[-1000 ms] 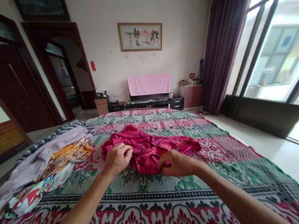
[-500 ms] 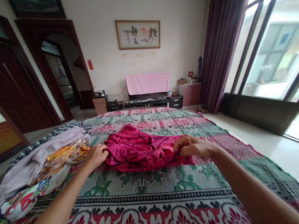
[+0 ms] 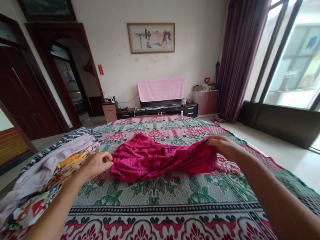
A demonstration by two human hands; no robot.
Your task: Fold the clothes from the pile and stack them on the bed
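A crumpled magenta garment (image 3: 152, 157) with dark seams, seemingly a knit top, lies across the patterned bedspread (image 3: 154, 224) in front of me. My left hand (image 3: 98, 163) pinches its left edge, fingers bent together. At the other end, my right hand (image 3: 223, 144) grips the upper right part and holds it slightly raised, so that side is drawn out and hangs in a fold. The garment's exact shape is hidden by its folds.
To the left lies a heap of clothes, among them a pale lilac cloth (image 3: 48, 162) and a yellow-brown patterned one (image 3: 72, 164). Beyond the bed stands a low black cabinet (image 3: 191, 110) with a pink towel (image 3: 161, 89) above it. Glass doors (image 3: 288, 58) are at the right.
My right hand has moved right and away from me, pulling the garment's right side out and covering its opening. My left hand stays at the left edge, shifted slightly left.
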